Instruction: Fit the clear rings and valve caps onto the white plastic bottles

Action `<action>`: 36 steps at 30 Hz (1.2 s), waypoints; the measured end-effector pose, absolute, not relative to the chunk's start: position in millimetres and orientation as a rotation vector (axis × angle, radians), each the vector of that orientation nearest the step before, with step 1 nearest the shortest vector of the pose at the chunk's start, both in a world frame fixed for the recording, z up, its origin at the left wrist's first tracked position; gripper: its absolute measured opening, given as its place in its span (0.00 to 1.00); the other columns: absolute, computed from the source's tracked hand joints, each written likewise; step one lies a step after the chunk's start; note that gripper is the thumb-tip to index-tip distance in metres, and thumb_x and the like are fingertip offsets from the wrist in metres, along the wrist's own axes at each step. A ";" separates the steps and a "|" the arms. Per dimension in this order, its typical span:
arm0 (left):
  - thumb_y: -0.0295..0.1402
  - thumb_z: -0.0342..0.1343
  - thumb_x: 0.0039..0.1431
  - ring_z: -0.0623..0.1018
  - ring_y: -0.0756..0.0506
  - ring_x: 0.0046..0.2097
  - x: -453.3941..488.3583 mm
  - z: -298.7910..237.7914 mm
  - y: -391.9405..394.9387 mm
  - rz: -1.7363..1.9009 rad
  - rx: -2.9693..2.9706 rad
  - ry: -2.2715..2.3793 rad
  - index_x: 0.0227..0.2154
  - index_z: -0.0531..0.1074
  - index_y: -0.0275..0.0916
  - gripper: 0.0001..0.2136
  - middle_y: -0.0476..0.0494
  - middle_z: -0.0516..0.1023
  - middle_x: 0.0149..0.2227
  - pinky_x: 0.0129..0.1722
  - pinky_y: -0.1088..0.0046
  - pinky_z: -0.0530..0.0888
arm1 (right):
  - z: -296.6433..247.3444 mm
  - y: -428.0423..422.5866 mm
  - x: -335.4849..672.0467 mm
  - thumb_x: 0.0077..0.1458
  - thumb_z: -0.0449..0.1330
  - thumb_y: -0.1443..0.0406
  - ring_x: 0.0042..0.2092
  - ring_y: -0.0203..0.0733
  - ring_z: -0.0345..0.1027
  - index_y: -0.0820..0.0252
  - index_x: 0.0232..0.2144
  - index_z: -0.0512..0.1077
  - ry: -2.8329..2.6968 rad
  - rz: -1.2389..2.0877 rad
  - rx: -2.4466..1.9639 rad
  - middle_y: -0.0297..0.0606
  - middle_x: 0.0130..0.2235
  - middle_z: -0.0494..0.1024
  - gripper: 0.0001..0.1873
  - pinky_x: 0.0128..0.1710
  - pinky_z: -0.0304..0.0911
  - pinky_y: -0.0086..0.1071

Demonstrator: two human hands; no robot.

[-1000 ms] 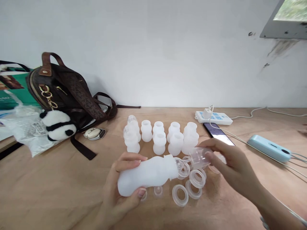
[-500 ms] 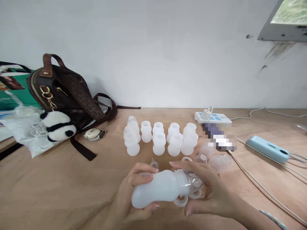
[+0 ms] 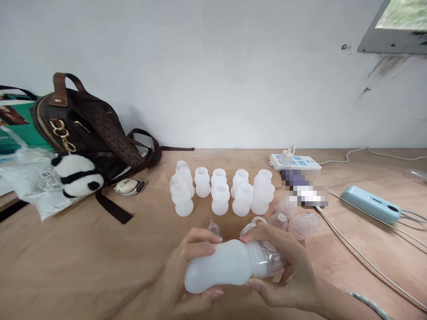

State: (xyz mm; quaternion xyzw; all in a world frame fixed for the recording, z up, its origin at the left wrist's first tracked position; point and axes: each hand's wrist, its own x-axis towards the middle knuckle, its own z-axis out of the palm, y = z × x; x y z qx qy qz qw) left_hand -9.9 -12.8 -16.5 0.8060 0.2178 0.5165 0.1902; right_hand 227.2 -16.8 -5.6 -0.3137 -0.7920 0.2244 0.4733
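Observation:
A white silicone bottle (image 3: 220, 266) lies on its side between my hands, low in the middle of the view. My left hand (image 3: 182, 275) is wrapped round its body. My right hand (image 3: 287, 271) grips the clear cap (image 3: 268, 262) at the bottle's neck, thumb on top and fingers underneath. Behind them several white silicone bottles (image 3: 222, 191) stand upright in two rows on the wooden table (image 3: 66, 262). Clear nipples and caps (image 3: 302, 224) lie to the right of my hands, and one small clear nipple (image 3: 213, 229) sits just behind my left thumb.
A brown backpack (image 3: 86, 129) with a panda plush (image 3: 76, 175) stands at the back left beside a plastic bag (image 3: 30, 178). A white power strip (image 3: 295, 162), a blurred phone (image 3: 303, 189), a light blue device (image 3: 370, 203) and cables lie at the right.
My right hand brought the clear cap from the right onto the bottle's neck and now grips it there. The bottle has shifted slightly right and nearer to me.

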 end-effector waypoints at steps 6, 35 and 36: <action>0.43 0.56 0.68 0.77 0.42 0.46 -10.4 -19.8 -15.3 1.406 2.236 0.582 0.55 0.63 0.42 0.18 0.38 0.74 0.48 0.39 0.68 0.79 | -6.6 -16.6 227.2 0.47 0.64 0.63 0.35 0.44 0.75 0.53 0.48 0.68 -1.979 0.463 -0.798 0.36 0.37 0.80 0.23 0.32 0.68 0.34; 0.36 0.59 0.61 0.85 0.40 0.37 -30.7 14.6 11.5 1.242 2.428 1.488 0.55 0.66 0.46 0.20 0.48 0.84 0.40 0.34 0.68 0.81 | 12.6 -5.2 239.2 0.63 0.60 0.65 0.38 0.42 0.70 0.53 0.56 0.61 -1.923 0.381 -0.723 0.41 0.45 0.77 0.21 0.37 0.71 0.36; 0.36 0.58 0.61 0.86 0.39 0.37 -29.3 11.9 13.5 1.228 2.421 1.500 0.53 0.68 0.46 0.18 0.48 0.84 0.38 0.33 0.68 0.81 | 12.4 -5.4 238.8 0.63 0.60 0.65 0.37 0.42 0.70 0.53 0.55 0.62 -1.926 0.377 -0.734 0.41 0.44 0.77 0.19 0.36 0.71 0.36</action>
